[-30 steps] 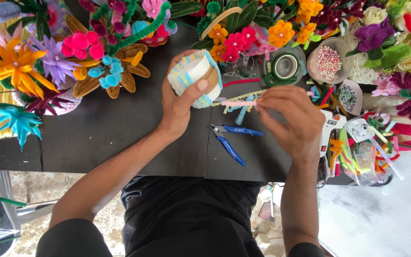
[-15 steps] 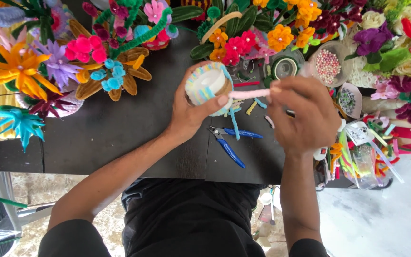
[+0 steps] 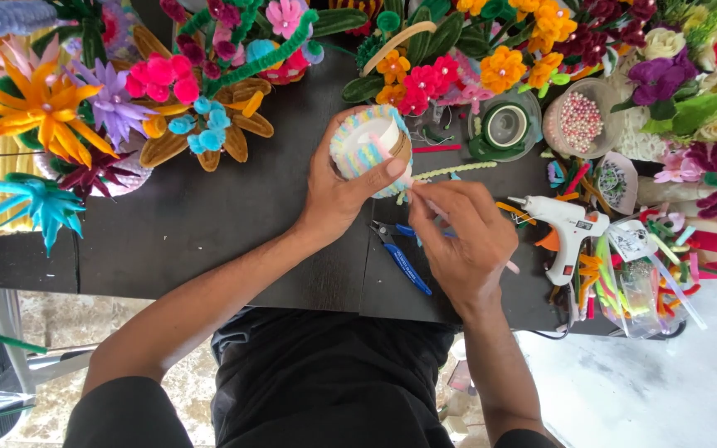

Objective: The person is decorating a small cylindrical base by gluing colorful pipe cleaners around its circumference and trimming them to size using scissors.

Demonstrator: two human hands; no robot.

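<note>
Over the middle of the black table point(image 3: 209, 224), the left hand point(image 3: 338, 195) grips a round roll wrapped in pastel striped pipe cleaner point(image 3: 367, 149); the fingers curl round its side and the thumb presses on its near edge, so it's lifted and tilted toward the camera, with a white core showing inside. The right hand point(image 3: 462, 241) sits just beside it, fingers pinched narrow on a pale pink pipe cleaner point(image 3: 509, 267); one end meets the roll's lower edge and the other pokes out past the heel of the hand. Under the hands lie blue-handled pliers point(image 3: 404, 257), flat on the table; a white glue gun point(image 3: 562, 220) lies to the right of the right hand, near but not touching. Further back there's a roll of green tape point(image 3: 506, 126) and a little bowl of pink beads point(image 3: 578, 120). Pipe-cleaner flowers point(image 3: 43, 108) in orange, purple, pink and teal crowd the far and left edges; more stems pile up on the right.
</note>
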